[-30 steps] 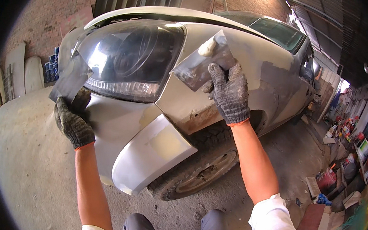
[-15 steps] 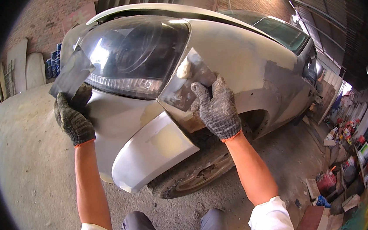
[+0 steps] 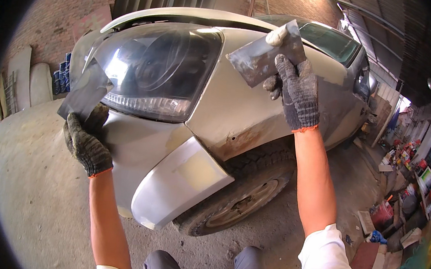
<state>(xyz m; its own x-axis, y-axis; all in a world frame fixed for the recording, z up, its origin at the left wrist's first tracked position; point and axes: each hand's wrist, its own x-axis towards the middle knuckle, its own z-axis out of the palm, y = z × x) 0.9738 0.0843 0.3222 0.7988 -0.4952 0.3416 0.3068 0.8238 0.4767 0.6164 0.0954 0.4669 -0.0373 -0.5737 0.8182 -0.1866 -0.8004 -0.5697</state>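
My right hand [image 3: 298, 93], in a grey knit glove with an orange cuff, grips a flat metal putty spreader [image 3: 263, 59]. A lump of pale filler [image 3: 277, 36] sits near the spreader's upper edge. Spreader and hand are in front of the car's fender [image 3: 259, 105], which has cream and grey patches and a brown bare area above the wheel arch. Gloved the same way, my left hand [image 3: 85, 141] holds a second dark flat spreader [image 3: 87, 90] before the left part of the headlight [image 3: 165, 68]. Whether either spreader touches the car, I cannot tell.
Below the headlight, a bumper corner [image 3: 178, 182] with a yellowish patch juts toward me. The front wheel [image 3: 243, 198] lies right of it. Cans, boxes and clutter [image 3: 416, 188] line the right side. Panels [image 3: 20, 76] lean against the brick wall at left.
My right hand has moved up and to the right with its spreader, away from the headlight's lower corner, uncovering the brown fender area. My left hand has barely shifted.
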